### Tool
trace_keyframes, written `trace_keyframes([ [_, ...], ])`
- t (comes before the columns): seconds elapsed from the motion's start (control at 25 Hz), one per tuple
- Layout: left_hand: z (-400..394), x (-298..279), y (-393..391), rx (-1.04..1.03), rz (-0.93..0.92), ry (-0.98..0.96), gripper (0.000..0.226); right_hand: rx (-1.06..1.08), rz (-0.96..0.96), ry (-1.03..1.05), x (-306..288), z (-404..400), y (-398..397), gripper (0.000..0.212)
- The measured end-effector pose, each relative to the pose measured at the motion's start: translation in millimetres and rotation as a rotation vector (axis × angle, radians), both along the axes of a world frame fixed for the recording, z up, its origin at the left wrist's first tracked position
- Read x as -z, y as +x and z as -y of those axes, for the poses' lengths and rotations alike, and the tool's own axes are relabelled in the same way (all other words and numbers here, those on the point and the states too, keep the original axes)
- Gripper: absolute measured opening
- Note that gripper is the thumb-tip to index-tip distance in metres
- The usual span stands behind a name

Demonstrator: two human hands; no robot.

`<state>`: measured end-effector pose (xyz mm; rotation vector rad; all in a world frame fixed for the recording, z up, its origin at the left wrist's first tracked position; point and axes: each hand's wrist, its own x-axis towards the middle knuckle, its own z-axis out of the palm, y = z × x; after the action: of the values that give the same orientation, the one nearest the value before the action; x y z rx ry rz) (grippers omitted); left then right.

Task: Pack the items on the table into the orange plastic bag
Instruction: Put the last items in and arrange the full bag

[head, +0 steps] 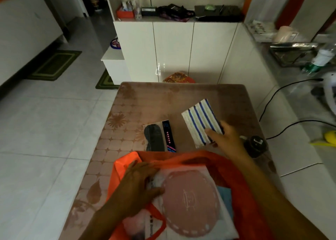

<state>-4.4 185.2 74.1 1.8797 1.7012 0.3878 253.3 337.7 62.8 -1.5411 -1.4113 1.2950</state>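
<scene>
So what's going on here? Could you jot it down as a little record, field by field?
surface: table with a patterned cover
bag: orange plastic bag, mouth open toward the person
in bag: white packet with a pink round mat
left hand: left hand pressing on that packet at the bag's mouth
right hand: right hand gripping a blue-striped white cloth
not yet packed: packaged dark eye mask and a black round object

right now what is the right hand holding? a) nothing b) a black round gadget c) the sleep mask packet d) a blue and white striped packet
d: the right hand grips the blue and white striped packet above the table, while the sleep mask packet lies flat and the black round gadget sits untouched beside it.
</scene>
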Motion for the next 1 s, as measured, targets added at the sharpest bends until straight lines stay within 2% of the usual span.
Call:
trace_keyframes([
  [0.04, 0, -4, -2, -0.027, 0.046, -0.002, 0.045, -0.007, -0.098, 0.011, -27, 21, 6, 0.03],
  [0.08, 0, -10, -4, -0.066, 0.113, 0.015, 0.043, -0.043, -0.151, 0.026, -51, 44, 13, 0.029],
  [0.12, 1, -15, -7, -0.091, 0.179, 0.026, 0.048, -0.1, -0.172, 0.043, -72, 66, 18, 0.03],
  [0.2, 0, -27, -9, -0.072, 0.175, 0.01, 0.057, -0.235, -0.157, 0.004, -91, 101, 25, 0.032],
  [0.36, -6, -53, -6, 0.062, 0.119, 0.094, 0.063, -0.508, 0.123, -0.082, -74, 134, 6, 0.032],
  [0.44, -8, -59, -2, 0.062, 0.109, 0.054, 0.05, -0.595, 0.444, 0.044, -50, 145, -4, 0.036],
  [0.48, -7, -60, 2, 0.044, 0.073, 0.029, 0.042, -0.569, 0.664, 0.143, -36, 150, -5, 0.039],
  [0.52, -6, -58, 6, 0.036, 0.006, 0.047, 0.033, -0.526, 0.805, 0.218, -25, 154, -6, 0.041],
  [0.56, -3, -55, 11, 0.057, -0.082, 0.124, 0.028, -0.523, 0.833, 0.258, -18, 159, -7, 0.042],
  [0.6, 0, -48, 19, 0.117, -0.175, 0.199, 0.035, -0.56, 0.78, 0.277, -14, 165, -6, 0.043],
  [0.68, 10, -34, 40, 0.264, -0.277, 0.153, 0.063, -0.526, 0.605, 0.374, -10, 174, 6, 0.035],
  [0.72, 16, -27, 48, 0.295, -0.295, 0.075, 0.077, -0.377, 0.594, 0.47, -8, 174, 20, 0.034],
  [0.76, 21, -19, 54, 0.296, -0.298, -0.013, 0.087, -0.189, 0.692, 0.514, -9, 172, 38, 0.043],
  [0.8, 27, -14, 57, 0.28, -0.283, -0.077, 0.093, -0.053, 0.873, 0.407, -12, 171, 59, 0.058],
  [0.84, 31, -10, 58, 0.261, -0.26, -0.081, 0.096, 0.015, 0.982, 0.195, -16, 170, 79, 0.071],
  [0.88, 34, -7, 58, 0.253, -0.237, -0.057, 0.097, 0.034, 0.977, -0.037, -17, 170, 96, 0.072],
  [0.92, 36, -6, 59, 0.247, -0.218, -0.035, 0.097, -0.002, 0.876, -0.194, -24, 171, 105, 0.056],
  [0.96, 38, -5, 59, 0.244, -0.203, -0.03, 0.098, -0.027, 0.702, -0.22, -35, 173, 108, 0.03],
  [1.0, 39, -5, 59, 0.239, -0.191, -0.03, 0.099, 0.027, 0.545, -0.127, -48, 175, 105, 0.016],
])
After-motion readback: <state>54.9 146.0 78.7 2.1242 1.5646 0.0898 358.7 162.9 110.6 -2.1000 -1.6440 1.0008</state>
